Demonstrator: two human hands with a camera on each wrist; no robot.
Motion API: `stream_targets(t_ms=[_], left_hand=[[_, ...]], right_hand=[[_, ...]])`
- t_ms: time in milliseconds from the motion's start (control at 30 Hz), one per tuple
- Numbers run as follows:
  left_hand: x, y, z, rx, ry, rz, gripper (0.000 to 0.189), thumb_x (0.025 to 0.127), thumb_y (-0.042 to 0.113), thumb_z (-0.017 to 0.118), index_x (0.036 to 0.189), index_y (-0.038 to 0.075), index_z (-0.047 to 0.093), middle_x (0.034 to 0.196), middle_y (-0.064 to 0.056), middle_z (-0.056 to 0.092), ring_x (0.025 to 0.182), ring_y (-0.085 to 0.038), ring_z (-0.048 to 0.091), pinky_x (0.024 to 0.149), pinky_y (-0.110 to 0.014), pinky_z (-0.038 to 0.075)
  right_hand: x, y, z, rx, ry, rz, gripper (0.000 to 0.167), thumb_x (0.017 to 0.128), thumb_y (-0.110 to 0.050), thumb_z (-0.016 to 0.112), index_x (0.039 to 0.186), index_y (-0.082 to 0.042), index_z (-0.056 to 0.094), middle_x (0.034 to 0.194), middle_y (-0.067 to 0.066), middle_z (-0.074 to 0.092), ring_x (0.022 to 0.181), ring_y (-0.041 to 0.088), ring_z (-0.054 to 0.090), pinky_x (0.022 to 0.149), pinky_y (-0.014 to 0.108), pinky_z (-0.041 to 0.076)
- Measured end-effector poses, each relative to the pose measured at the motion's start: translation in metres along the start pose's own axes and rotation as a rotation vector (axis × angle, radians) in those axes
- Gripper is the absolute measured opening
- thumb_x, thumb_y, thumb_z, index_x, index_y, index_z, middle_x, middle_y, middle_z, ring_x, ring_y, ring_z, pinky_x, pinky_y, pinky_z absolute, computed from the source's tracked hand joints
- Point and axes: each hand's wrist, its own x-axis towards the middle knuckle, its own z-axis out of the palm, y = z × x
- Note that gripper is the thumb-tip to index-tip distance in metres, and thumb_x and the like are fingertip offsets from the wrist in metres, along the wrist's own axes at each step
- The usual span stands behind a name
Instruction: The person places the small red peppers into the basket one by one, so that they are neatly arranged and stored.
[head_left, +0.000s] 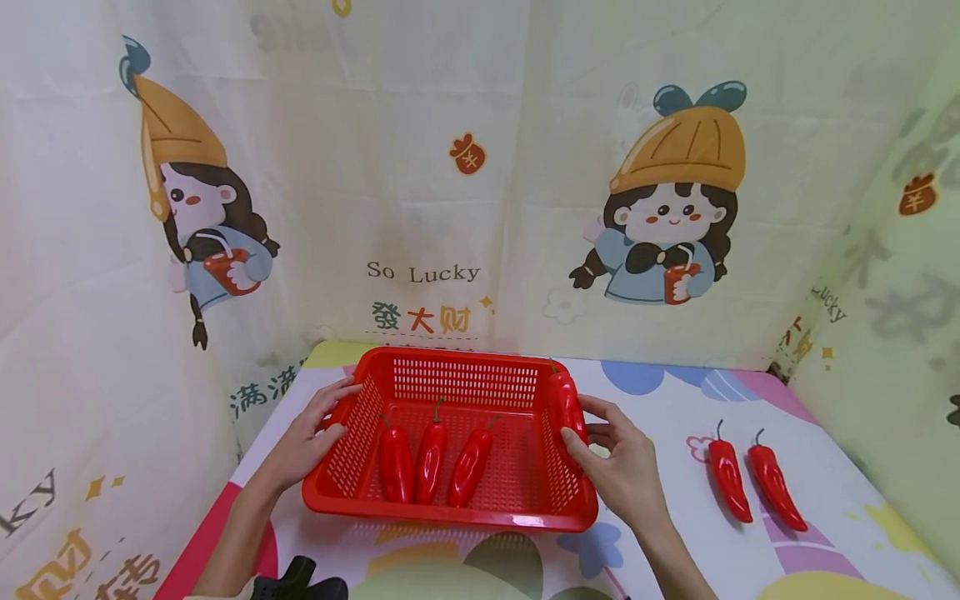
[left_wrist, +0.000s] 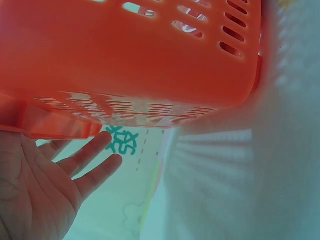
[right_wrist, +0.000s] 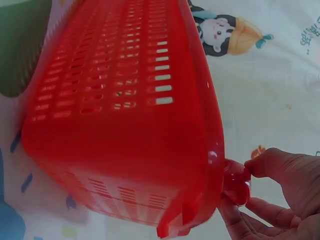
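Observation:
A red plastic basket (head_left: 517,522) with slotted walls stands in front of me. Inside it lie three glossy red chili peppers (head_left: 431,458) with green stems, side by side. At its left rim rests my left hand (head_left: 303,437), thumb and index finger on the edge; the left wrist view shows its other fingers (left_wrist: 95,175) straight and spread below the rim. Over the right rim, my right hand (head_left: 622,458) pinches another red chili pepper (head_left: 567,404) between thumb and fingers. Only the rounded end of this pepper (right_wrist: 237,182) shows in the right wrist view.
Two more red chili peppers, one nearer (head_left: 727,479) and one farther right (head_left: 777,487), lie on the patterned tablecloth (head_left: 667,400) to the right of the basket. A printed cloth curtain (head_left: 420,208) hangs behind the table and along both sides.

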Motion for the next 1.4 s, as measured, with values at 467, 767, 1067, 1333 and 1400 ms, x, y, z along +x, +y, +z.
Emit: stream_targets(t_ms=[467, 767, 1067, 1333, 1400], left_hand=[[0.0, 0.002, -0.001, -0.002, -0.001, -0.01, 0.068, 0.09, 0.002, 0.066, 0.153, 0.014, 0.044, 0.165, -0.012, 0.027, 0.129, -0.046, 0.049, 0.074, -0.036, 0.064], [0.0, 0.003, -0.002, -0.025, -0.006, -0.042, 0.067, 0.091, 0.002, 0.066, 0.154, 0.016, 0.043, 0.165, -0.011, 0.027, 0.129, -0.046, 0.049, 0.074, -0.037, 0.064], [0.001, 0.004, -0.001, -0.015, -0.003, -0.039, 0.068, 0.091, 0.003, 0.066, 0.154, 0.015, 0.043, 0.165, -0.011, 0.027, 0.13, -0.046, 0.049, 0.074, -0.037, 0.064], [0.0, 0.004, -0.002, -0.02, -0.005, -0.04, 0.068, 0.091, 0.003, 0.066, 0.154, 0.015, 0.043, 0.166, -0.011, 0.026, 0.131, -0.047, 0.048, 0.075, -0.038, 0.064], [0.0, 0.004, -0.002, -0.016, -0.006, -0.038, 0.068, 0.091, 0.003, 0.066, 0.154, 0.015, 0.043, 0.165, -0.011, 0.026, 0.131, -0.047, 0.047, 0.075, -0.038, 0.064]], right_hand=[[-0.003, -0.002, 0.02, 0.018, -0.054, 0.031, 0.056, 0.084, -0.01, 0.084, 0.135, -0.007, 0.061, 0.118, 0.014, 0.072, 0.094, 0.028, 0.075, 0.072, 0.037, 0.064], [-0.004, -0.008, 0.033, 0.006, -0.086, 0.033, 0.057, 0.082, -0.011, 0.084, 0.135, -0.008, 0.062, 0.12, 0.013, 0.071, 0.094, 0.026, 0.074, 0.071, 0.037, 0.064], [-0.003, -0.009, 0.045, 0.0, -0.122, 0.014, 0.055, 0.082, -0.011, 0.085, 0.132, -0.007, 0.063, 0.118, 0.011, 0.072, 0.09, 0.022, 0.073, 0.07, 0.034, 0.064], [0.0, -0.007, 0.054, -0.018, -0.166, 0.016, 0.052, 0.083, -0.012, 0.083, 0.13, -0.004, 0.063, 0.115, 0.012, 0.072, 0.088, 0.021, 0.072, 0.071, 0.035, 0.064], [0.001, -0.007, 0.055, -0.025, -0.169, 0.019, 0.052, 0.083, -0.013, 0.083, 0.13, -0.003, 0.063, 0.115, 0.013, 0.072, 0.087, 0.021, 0.072, 0.071, 0.036, 0.064]])
